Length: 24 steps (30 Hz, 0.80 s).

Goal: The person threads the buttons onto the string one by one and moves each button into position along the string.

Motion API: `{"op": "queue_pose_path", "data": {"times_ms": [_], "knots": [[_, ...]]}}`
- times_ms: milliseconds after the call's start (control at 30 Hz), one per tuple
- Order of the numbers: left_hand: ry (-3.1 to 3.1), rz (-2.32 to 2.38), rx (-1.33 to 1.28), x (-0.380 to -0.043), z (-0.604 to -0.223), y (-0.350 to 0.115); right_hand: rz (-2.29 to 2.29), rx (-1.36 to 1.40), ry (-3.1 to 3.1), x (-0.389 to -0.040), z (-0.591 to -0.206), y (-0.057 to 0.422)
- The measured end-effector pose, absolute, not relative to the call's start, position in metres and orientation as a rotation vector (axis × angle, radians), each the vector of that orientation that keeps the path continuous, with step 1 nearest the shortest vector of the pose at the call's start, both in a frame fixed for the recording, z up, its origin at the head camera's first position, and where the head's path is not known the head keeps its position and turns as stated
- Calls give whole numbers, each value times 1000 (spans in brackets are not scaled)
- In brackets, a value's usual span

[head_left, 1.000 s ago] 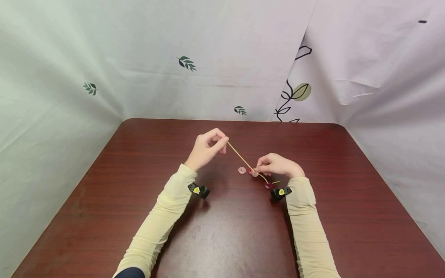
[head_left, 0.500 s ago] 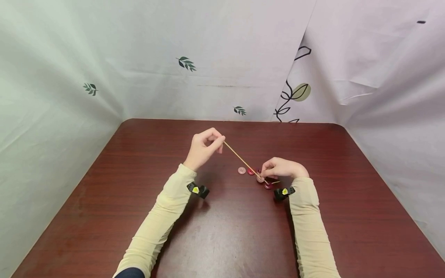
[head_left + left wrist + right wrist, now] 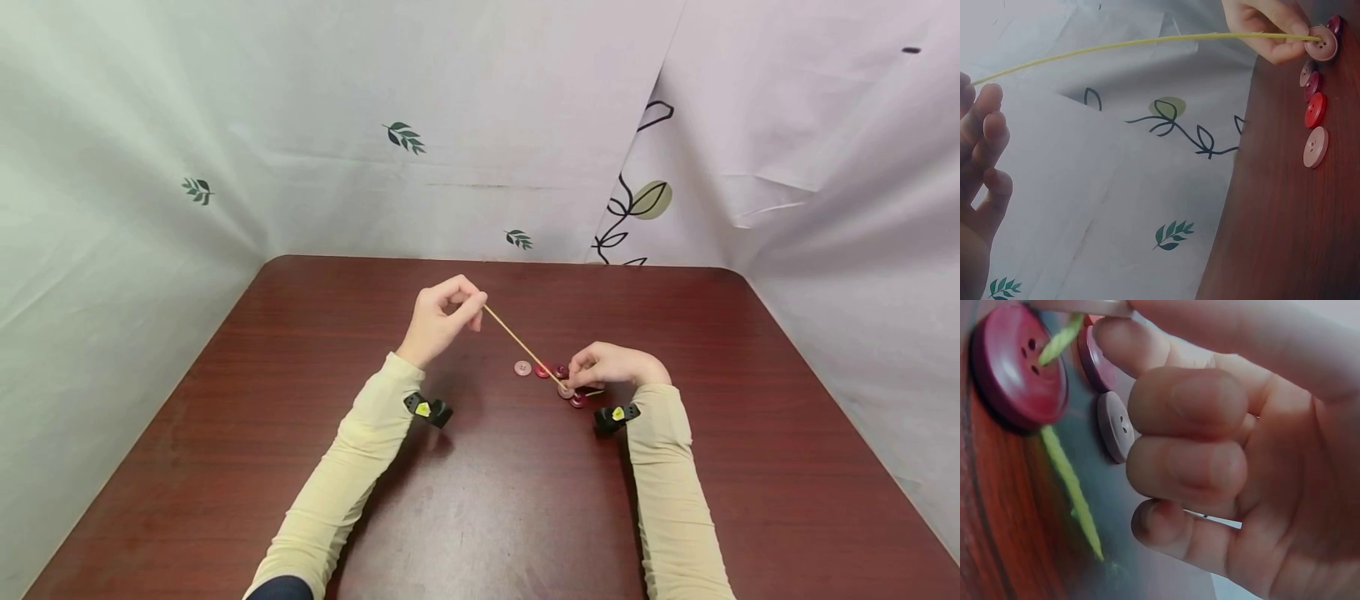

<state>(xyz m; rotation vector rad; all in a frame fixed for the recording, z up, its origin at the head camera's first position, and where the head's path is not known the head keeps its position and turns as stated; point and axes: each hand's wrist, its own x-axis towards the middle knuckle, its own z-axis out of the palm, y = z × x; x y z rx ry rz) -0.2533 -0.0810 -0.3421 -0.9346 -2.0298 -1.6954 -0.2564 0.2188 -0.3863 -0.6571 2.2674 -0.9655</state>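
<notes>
My left hand [image 3: 442, 323] is raised over the table, pinching one end of a yellow-green yarn [image 3: 521, 343] between thumb and fingers. The yarn runs taut down to the right, through a hole of a pink button [image 3: 1325, 49]. My right hand [image 3: 613, 365] pinches that button by its edge between thumb and index finger, low over the table. Just beyond it on the yarn is a dark red button [image 3: 1019, 369], threaded through one hole. The yarn's short tail [image 3: 1072, 487] sticks out behind this button, as the right wrist view shows.
Loose buttons lie in a row beside my right hand: a pink one [image 3: 1315, 147], a red one [image 3: 1315, 110], a purple-red one [image 3: 1312, 87] and a smaller pale one [image 3: 1305, 73]. The brown table [image 3: 480, 500] meets white patterned cloth [image 3: 337, 167] at the back.
My right hand has moved right and slightly nearer, sliding the pink button along the yarn toward the dark red button. My left hand has shifted slightly left, keeping its pinch on the yarn.
</notes>
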Motion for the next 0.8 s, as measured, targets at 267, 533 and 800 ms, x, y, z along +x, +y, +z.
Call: {"op": "queue_pose_path", "data": {"times_ms": [267,533,800], "knots": [[-2093,-1711,-964,-253,-343,-80,-951,-631,2312,-257,-388,220],[-2141,-1707,-993,-252,-344,-76,-1248,-650,2573,-253,-367,202],[-2153,-1636,-1096,-253,-347,-73,-1838,-752,2473,-239,-335,153]]}}
